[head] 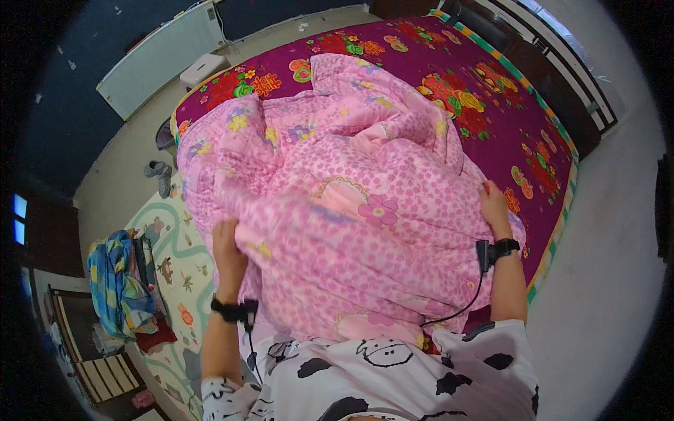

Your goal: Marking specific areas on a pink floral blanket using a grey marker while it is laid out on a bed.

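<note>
A pink quilt [416,200] with flower prints lies bunched in loose folds over a bed with a purple floral cover [505,116]. My left hand [228,252] is closed on the quilt's near left edge, where the cloth looks blurred and raised. On the right, my right hand [494,206] grips the quilt's right edge, above the purple cover. Between my hands the quilt spreads down to my shirt. A black strap with a small device and a cable sits on each wrist.
A dark headboard [563,84] stands at the upper right. Left of the bed are a printed floor mat [176,263], piled clothes and blankets [118,284], gray slippers [162,176], and a bin [166,136]. A white stool [202,68] stands near a white radiator [168,55].
</note>
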`<state>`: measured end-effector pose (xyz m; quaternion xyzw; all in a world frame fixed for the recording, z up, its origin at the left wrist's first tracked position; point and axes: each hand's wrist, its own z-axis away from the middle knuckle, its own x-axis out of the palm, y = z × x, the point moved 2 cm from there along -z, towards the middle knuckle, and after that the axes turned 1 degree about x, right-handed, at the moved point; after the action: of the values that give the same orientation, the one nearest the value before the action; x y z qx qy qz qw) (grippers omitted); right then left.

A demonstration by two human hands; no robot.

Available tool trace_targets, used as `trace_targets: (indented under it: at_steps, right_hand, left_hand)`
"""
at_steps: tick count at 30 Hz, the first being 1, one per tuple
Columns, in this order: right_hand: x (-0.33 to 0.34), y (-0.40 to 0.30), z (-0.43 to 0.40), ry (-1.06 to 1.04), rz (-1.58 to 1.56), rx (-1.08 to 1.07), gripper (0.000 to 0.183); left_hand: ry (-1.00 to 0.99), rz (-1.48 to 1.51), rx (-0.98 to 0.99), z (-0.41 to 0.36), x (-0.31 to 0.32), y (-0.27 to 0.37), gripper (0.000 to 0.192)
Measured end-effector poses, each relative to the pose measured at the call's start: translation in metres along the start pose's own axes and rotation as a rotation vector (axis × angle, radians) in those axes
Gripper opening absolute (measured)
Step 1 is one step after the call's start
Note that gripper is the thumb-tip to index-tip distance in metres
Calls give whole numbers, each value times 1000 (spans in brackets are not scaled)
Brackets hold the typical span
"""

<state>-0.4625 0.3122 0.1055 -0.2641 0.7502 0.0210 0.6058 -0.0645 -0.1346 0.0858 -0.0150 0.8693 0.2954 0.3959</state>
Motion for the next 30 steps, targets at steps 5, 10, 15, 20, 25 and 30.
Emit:
trace_targets:
  at_steps: [5,10,15,20,25,30]
  right_hand:
    - [-79,-32,-5,140,-562,167,30]
    - [-142,-132,4,199,-912,87,27]
    - [-145,-141,14,371,-1190,31,31]
    - [-78,-189,57,-72,-988,265,41]
    - [24,-259,118,-522,-1289,176,23]
    - [14,-267,118,-433,-1149,21,26]
  left_hand:
    - [135,-3,250,-116,5,0,31]
    - [430,-57,405,-219,-66,-34,30]
    - [393,-200,214,-253,-147,-105,27]
    - [-311,-518,-105,-197,-123,-224,26]
    - [-611,-549,-234,-122,-59,-229,27]
    - [-192,-536,114,-144,-34,-67,28]
